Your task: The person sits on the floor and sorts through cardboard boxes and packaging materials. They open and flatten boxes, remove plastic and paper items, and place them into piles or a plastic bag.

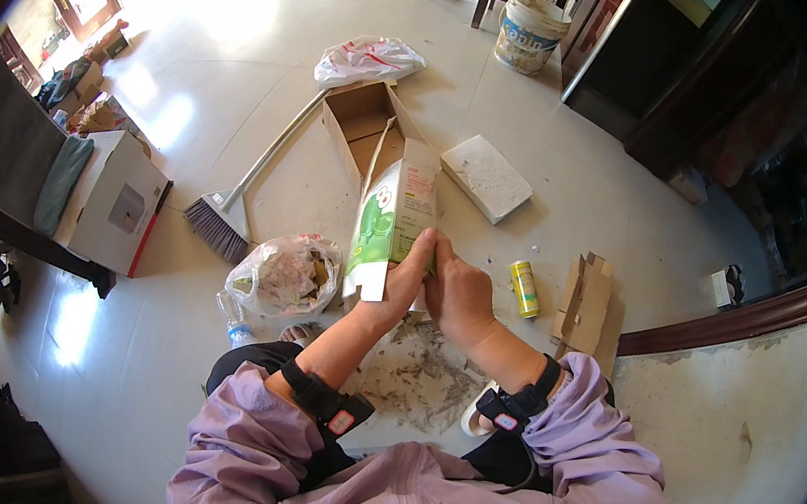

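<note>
A green and white printed carton (pixel 377 225) with open end flaps is held up in front of me, tilted. My left hand (pixel 407 278) grips its lower part, thumb along the printed side panel. Pressed against it, my right hand (pixel 457 287) pinches the same carton near its lower right edge; its fingertips are partly hidden. Behind the carton an open brown cardboard box (pixel 337 128) sits on the floor. Left of my hands stands a clear plastic bag (pixel 285 274) filled with crumpled waste. A yellow drink can (pixel 525 290) is upright to the right.
A broom (pixel 221 214) lies left of the brown box, and a plastic bottle (pixel 234 318) stands nearer me. Rightward are a dusty white block (pixel 489 177) and folded cardboard (pixel 584 305). Farther off are a white plastic bag (pixel 368 60) and a bucket (pixel 528 36). Dirt covers the floor below my hands.
</note>
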The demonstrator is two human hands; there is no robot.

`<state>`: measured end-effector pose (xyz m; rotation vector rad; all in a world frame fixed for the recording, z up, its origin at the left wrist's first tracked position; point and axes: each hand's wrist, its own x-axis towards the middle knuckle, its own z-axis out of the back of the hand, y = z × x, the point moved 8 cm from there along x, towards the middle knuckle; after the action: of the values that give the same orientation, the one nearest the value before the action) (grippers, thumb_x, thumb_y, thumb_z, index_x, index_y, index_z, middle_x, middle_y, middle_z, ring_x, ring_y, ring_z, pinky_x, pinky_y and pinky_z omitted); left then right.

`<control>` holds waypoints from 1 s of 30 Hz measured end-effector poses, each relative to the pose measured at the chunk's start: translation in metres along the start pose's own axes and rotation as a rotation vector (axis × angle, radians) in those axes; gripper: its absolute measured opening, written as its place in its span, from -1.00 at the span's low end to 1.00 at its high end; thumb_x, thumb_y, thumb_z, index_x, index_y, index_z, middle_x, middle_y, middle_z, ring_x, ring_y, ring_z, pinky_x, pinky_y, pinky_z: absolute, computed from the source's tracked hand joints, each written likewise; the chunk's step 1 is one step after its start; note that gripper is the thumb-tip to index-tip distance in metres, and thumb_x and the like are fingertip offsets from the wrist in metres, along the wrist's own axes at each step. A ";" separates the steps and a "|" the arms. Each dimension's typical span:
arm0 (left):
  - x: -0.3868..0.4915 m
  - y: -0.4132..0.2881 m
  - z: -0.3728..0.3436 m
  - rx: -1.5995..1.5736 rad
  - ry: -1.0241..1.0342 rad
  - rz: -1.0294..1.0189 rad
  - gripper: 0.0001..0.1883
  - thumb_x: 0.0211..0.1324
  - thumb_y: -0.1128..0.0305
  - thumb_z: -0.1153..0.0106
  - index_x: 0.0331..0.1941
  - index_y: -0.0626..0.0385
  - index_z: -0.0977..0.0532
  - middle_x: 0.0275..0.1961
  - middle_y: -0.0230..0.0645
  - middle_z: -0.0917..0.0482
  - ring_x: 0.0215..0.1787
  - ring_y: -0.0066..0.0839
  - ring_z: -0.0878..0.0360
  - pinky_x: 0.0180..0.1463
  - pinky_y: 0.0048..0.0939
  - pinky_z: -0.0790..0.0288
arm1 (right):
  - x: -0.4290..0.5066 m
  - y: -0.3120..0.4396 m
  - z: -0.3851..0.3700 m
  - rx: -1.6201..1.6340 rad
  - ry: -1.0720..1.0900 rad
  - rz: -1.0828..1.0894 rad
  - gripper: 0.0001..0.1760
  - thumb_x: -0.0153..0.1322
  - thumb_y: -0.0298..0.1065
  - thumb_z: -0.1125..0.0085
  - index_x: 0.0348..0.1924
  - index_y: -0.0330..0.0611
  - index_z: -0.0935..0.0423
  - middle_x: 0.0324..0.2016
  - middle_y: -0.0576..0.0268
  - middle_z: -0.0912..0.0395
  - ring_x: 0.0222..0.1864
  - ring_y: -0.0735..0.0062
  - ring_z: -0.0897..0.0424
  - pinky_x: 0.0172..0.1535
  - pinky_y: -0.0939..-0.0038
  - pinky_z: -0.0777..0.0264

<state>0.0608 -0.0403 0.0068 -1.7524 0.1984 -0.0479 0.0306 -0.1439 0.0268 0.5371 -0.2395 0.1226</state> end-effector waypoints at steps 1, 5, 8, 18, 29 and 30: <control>-0.001 -0.003 0.000 0.002 0.015 0.010 -0.64 0.31 0.19 -0.20 -0.02 0.27 -0.54 -0.29 -0.34 -0.63 -0.36 -0.55 -0.55 -0.41 -0.49 -0.42 | 0.000 0.001 0.004 0.055 -0.014 0.042 -0.62 0.41 -0.34 -0.10 0.08 -0.19 -0.41 -0.36 -0.07 -0.65 -0.37 -0.09 -0.66 -0.39 0.06 -0.53; -0.010 -0.002 0.014 -0.245 0.041 0.263 -0.69 0.28 0.18 -0.21 -0.08 0.17 -0.54 -0.39 -0.40 -0.57 -0.62 -0.65 -0.32 -0.61 -0.55 -0.16 | 0.006 -0.010 0.033 0.042 -0.084 0.193 -0.70 0.45 -0.37 -0.06 0.04 -0.16 -0.45 -0.36 -0.11 -0.64 -0.34 -0.14 -0.65 -0.34 0.06 -0.52; -0.012 -0.001 0.031 -0.442 0.028 0.409 -0.76 0.25 0.22 -0.21 -0.14 0.09 -0.49 -0.48 -0.44 -0.48 -0.67 -0.64 -0.24 -0.64 -0.52 -0.08 | 0.012 -0.046 0.043 0.014 -0.059 0.013 -0.77 0.49 -0.36 -0.06 0.00 -0.11 -0.49 -0.36 -0.13 -0.63 -0.31 -0.17 -0.63 -0.28 0.03 -0.50; 0.011 -0.025 0.052 -0.925 0.180 0.286 -0.79 0.38 0.18 -0.06 -0.24 0.07 -0.41 -0.69 -0.56 -0.24 -0.69 -0.68 -0.14 -0.65 -0.57 -0.07 | 0.015 -0.156 0.037 0.174 0.031 -0.319 -0.81 0.44 -0.47 -0.10 -0.08 -0.24 -0.51 -0.29 -0.05 -0.68 -0.24 0.07 -0.69 -0.18 0.20 -0.52; 0.034 -0.082 0.111 -1.200 0.122 -0.113 -0.56 0.44 -0.02 0.06 -0.40 0.11 -0.47 -0.48 -0.42 -0.42 -0.44 -0.51 -0.30 -0.24 -0.47 -0.30 | -0.001 -0.187 0.080 1.353 -0.120 -0.571 -0.83 0.46 -0.43 -0.14 -0.08 -0.13 -0.53 -0.15 0.12 -0.65 -0.05 0.36 -0.60 0.07 0.40 -0.47; 0.034 -0.077 0.117 -1.127 0.014 -0.087 -0.42 0.35 -0.19 0.01 0.02 0.17 -0.48 -0.03 -0.18 -0.53 -0.04 -0.31 -0.43 0.17 -0.28 -0.30 | 0.000 -0.181 0.083 1.352 -0.116 -0.542 -0.82 0.46 -0.41 -0.15 -0.06 -0.12 -0.53 -0.14 0.15 -0.64 -0.05 0.38 -0.60 0.07 0.41 -0.46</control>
<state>0.1191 0.0810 0.0570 -2.8844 0.1668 -0.0075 0.0465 -0.3414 0.0065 1.9337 -0.0840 -0.3133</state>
